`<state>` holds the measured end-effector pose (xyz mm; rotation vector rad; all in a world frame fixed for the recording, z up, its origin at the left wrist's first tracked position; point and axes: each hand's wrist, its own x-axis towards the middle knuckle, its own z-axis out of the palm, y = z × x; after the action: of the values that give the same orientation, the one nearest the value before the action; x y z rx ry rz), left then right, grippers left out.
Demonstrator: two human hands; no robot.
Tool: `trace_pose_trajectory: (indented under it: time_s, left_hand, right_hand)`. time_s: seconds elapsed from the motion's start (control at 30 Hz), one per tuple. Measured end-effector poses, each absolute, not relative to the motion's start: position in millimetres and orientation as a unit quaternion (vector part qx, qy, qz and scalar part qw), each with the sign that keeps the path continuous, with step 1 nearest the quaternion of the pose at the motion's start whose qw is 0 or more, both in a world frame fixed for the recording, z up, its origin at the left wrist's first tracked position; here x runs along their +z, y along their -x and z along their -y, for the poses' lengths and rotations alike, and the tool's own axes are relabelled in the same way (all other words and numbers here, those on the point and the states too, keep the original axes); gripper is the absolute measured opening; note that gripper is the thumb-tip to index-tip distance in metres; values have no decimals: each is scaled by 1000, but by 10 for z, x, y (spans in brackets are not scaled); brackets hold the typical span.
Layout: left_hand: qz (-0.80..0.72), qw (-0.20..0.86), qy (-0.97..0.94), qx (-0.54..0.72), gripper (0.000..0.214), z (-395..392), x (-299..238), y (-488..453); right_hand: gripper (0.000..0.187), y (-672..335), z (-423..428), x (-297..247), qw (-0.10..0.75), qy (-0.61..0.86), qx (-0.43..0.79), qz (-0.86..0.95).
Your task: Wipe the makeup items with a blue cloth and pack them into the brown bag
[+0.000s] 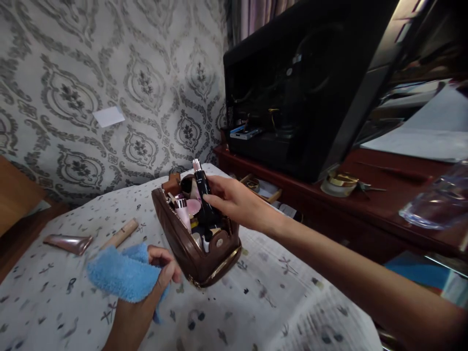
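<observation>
My right hand (234, 200) is closed around a slim black bottle with a silver top (202, 183), held upright in the open mouth of a brown zippered cosmetic bag (179, 243). Inside the bag, a pale pink bottle with a silver cap (182, 212) stands beside a round pink item (193, 206). Other small cosmetics there are partly hidden. A fluffy blue cloth (117, 273) drapes over my left hand (164, 273), whose fingers curl on it near the bag's left side. A shiny pinkish tube (69, 243) and a beige tube (120, 233) lie left of the bag.
The patterned white cloth (219, 321) covers the surface under the bag. To the right, a dark red desk (380, 170) carries a black glass-fronted case (292, 97), a gold-lidded jar (340, 184) and clear plastic (431, 204). An open drawer (272, 196) juts out below. A cardboard piece (16, 200) stands left.
</observation>
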<state>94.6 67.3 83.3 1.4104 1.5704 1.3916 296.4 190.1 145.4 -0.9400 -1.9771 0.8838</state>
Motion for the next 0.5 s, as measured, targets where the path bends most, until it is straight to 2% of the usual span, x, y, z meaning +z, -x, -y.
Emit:
trace_pose_trajectory:
  time_s: [0.1,0.2,0.5]
  left_hand:
    - [-612,296,-557,477,29,-688,721,-787]
    - [-628,287,-537,483,32,-667,624,-738]
    - [-628,374,-499,465,40,-662,308,-557]
  right_hand:
    - [27,-2837,-2069,1533,212,436,188,854]
    - [37,-2667,-2104,1601,122,457,93,876]
    - [23,-2304,-2328,1561,55,424,77,901]
